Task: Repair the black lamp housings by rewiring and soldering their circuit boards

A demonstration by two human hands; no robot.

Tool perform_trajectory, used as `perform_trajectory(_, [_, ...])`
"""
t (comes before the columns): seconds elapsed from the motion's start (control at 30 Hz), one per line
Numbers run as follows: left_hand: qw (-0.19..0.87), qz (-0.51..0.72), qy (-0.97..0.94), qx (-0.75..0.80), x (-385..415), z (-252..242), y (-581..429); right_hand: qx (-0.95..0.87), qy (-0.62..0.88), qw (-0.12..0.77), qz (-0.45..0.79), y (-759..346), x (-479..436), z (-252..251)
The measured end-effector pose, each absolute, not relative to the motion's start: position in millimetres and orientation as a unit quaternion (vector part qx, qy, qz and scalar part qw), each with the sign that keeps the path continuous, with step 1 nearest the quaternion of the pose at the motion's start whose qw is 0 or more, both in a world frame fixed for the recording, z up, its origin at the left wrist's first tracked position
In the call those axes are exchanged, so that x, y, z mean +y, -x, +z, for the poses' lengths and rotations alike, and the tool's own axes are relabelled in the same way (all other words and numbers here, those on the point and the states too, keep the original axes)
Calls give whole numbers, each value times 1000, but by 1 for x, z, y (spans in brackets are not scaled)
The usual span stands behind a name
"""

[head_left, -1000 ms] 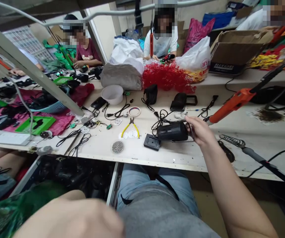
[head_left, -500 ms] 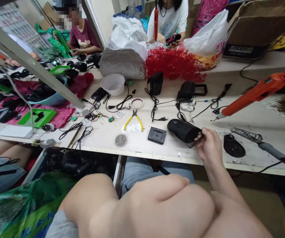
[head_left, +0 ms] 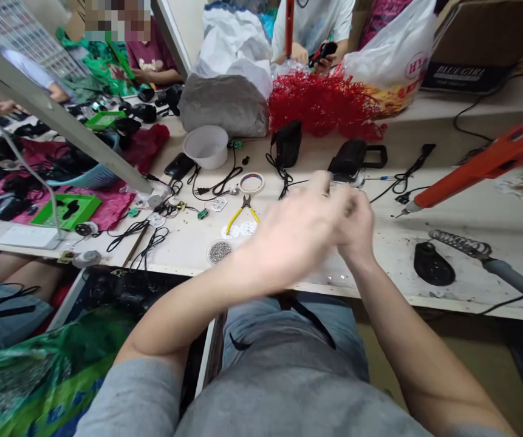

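Observation:
My left hand (head_left: 288, 240), smeared by motion, reaches over the bench and overlaps my right hand (head_left: 356, 227). The right hand's fingers are curled in; whatever they hold is hidden behind the left hand. Too blurred to read, the left fingers show neither a clear grip nor a gap. Left of the hands lie yellow-handled pliers (head_left: 255, 213) and a small round dish of tiny metal parts (head_left: 220, 252). A roll of tape (head_left: 251, 182) lies behind the pliers. Beyond the hands are a black housing (head_left: 348, 159) and another black housing with a cord (head_left: 287, 144).
An orange electric screwdriver (head_left: 484, 165) hangs at the right, above a soldering iron (head_left: 507, 276) in its coiled stand (head_left: 434, 264). A white bowl (head_left: 206, 147) stands at the back left. Red shredded filler (head_left: 325, 103) lies before a co-worker's hands. A metal post (head_left: 65, 112) slants at left.
My left arm, earlier close before the camera, now reaches over the bench to my right hand. The right hand has moved up and left; the black cylindrical housing it held no longer shows.

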State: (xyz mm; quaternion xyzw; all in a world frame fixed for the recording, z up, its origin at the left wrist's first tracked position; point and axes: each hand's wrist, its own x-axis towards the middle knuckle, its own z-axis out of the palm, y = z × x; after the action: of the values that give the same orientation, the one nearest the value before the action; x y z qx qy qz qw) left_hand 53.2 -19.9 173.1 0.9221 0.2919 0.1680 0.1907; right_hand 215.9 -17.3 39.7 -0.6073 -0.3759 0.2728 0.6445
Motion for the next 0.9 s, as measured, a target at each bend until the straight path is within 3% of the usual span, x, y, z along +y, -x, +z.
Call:
perform_trajectory(0.1, [205,160,-908,329,24,125,-51,-445,625,594,241,-198,15,56])
perform_trajectory(0.23, [214,238,-876,361,56,73,-43,-531,632,494,272,-173,42,69])
perform_trajectory(0.43, [221,304,-825,421,73,45,-24,-662,574,415,246,-172,6,60])
perform_trajectory(0.6, [227,326,-800,449,79,37,-21,-697,626,263,230,-189,-38,10])
perform_trajectory(0.9, [344,364,-737,454,51,58,-8,-623,717,279,143,-278,-80,-13])
